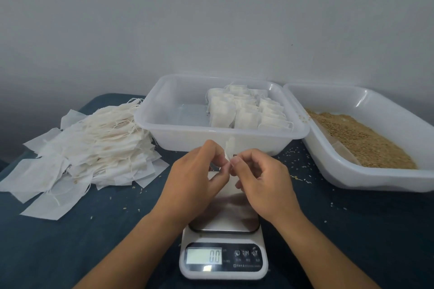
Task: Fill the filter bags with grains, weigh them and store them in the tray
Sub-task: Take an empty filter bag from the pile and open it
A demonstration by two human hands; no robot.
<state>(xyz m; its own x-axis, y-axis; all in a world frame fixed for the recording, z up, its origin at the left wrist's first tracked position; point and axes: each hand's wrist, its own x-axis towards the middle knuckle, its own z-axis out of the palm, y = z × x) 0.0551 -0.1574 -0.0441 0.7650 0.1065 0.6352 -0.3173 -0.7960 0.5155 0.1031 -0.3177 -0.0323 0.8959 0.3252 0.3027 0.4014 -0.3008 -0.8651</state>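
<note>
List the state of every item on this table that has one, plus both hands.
Scale: on, display shows zero, platform bare.
Storage tray: partly filled with packed bags.
Grain tray: holds grains.
Empty bags: piled loose.
Held bag: above the scale.
Left hand: pinches the held bag.
Right hand: pinches it too.

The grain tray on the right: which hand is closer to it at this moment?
Right. The right hand pinches the filter bag above the scale, on the grain tray's side; the left hand is beside it, farther away.
</note>
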